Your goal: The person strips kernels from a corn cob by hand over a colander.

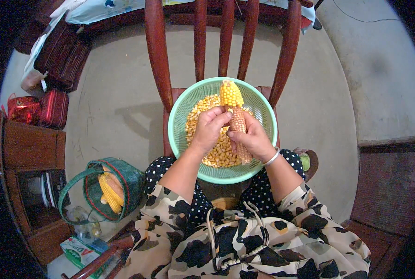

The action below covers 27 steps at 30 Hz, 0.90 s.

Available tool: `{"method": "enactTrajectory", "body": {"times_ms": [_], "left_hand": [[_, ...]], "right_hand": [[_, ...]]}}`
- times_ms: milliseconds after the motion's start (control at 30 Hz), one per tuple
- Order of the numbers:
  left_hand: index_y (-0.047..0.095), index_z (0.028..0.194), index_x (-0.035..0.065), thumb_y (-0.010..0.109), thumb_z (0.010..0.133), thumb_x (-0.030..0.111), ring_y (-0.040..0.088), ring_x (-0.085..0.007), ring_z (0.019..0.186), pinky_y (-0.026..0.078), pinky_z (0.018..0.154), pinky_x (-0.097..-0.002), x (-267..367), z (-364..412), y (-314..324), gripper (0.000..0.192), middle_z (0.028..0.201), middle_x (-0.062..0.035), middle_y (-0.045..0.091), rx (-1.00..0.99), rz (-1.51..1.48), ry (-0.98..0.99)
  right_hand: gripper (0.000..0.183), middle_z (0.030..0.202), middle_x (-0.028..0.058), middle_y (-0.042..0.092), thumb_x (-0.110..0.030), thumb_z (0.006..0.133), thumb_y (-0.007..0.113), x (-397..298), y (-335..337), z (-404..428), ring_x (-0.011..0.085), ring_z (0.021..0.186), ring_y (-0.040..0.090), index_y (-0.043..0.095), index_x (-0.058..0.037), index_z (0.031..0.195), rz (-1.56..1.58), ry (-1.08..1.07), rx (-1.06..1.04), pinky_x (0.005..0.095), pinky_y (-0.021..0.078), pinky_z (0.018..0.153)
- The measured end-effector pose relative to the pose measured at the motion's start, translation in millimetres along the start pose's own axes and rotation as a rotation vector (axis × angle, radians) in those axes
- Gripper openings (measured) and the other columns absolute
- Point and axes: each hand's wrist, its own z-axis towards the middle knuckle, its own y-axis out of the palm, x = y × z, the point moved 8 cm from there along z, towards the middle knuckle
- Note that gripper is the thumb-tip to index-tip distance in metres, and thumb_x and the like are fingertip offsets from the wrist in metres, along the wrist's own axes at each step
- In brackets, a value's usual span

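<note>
An ear of corn (238,122) stands out over a green plastic basket (222,179), its top end still covered in yellow kernels and its lower part bare cob. My right hand (253,136), a bracelet at its wrist, is closed around the bare part. The thumb and fingers of my left hand (211,127) press on the cob's left side just below the kernels, with a pale kernel at the thumb tip. Loose yellow kernels (221,153) cover much of the basket's bottom. The basket rests on the seat of a wooden chair (167,132).
At the left, a dark green woven basket (134,188) with a handle holds ears of corn (111,193). Near it are a plastic bag (80,218) and a printed box (83,251). The chair's slatted back (225,42) rises beyond the kernels; a wooden cabinet (33,146) stands far left.
</note>
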Motion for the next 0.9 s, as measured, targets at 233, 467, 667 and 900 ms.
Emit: {"method": "enactTrajectory", "body": {"times_ms": [233, 467, 667, 900], "left_hand": [[0.056, 0.098, -0.0033, 0.05, 0.083, 0.013, 0.055, -0.0095, 0.078, 0.044, 0.072, -0.023, -5.3, 2.1, -0.3, 0.023, 0.089, -0.0053, 0.06, 0.048, -0.006, -0.034], [0.056, 0.097, -0.0019, 0.05, 0.085, 0.018, 0.055, -0.011, 0.081, 0.043, 0.074, -0.0246, -1.5, 1.5, 3.2, 0.023, 0.089, -0.0058, 0.059, 0.044, -0.023, -0.028], [0.058, 0.085, -0.0015, 0.055, 0.084, 0.025, 0.053, -0.0078, 0.07, 0.043, 0.064, -0.0209, -7.2, 0.6, -10.0, 0.027, 0.078, -0.0034, 0.059, 0.13, -0.05, -0.044], [0.059, 0.086, -0.0024, 0.052, 0.086, 0.023, 0.052, -0.0073, 0.07, 0.043, 0.064, -0.0203, 0.0, 0.2, -1.8, 0.026, 0.077, -0.0037, 0.059, 0.1, -0.004, -0.03]], "right_hand": [[0.047, 0.094, 0.0048, 0.053, -0.008, 0.069, 0.061, 2.1, -9.2, 3.5, 0.0121, 0.084, 0.052, 0.042, -0.0007, 0.112, -0.304, -0.109, 0.068, 0.0254, 0.0446, 0.071], [0.047, 0.09, 0.0035, 0.051, -0.006, 0.072, 0.059, -2.0, -4.0, 0.8, 0.0107, 0.076, 0.051, 0.039, -0.0002, 0.115, -0.031, -0.06, 0.012, 0.0242, 0.0442, 0.065], [0.051, 0.098, 0.0042, 0.052, -0.008, 0.072, 0.06, 1.0, 4.0, 0.9, 0.012, 0.089, 0.05, 0.038, -0.0016, 0.118, -0.11, -0.046, -0.035, 0.0254, 0.0429, 0.076], [0.043, 0.077, 0.0032, 0.051, -0.005, 0.074, 0.057, -2.2, 6.8, 0.0, 0.0121, 0.053, 0.053, 0.038, -0.0021, 0.113, 0.146, 0.034, -0.047, 0.0239, 0.0466, 0.045]]}}
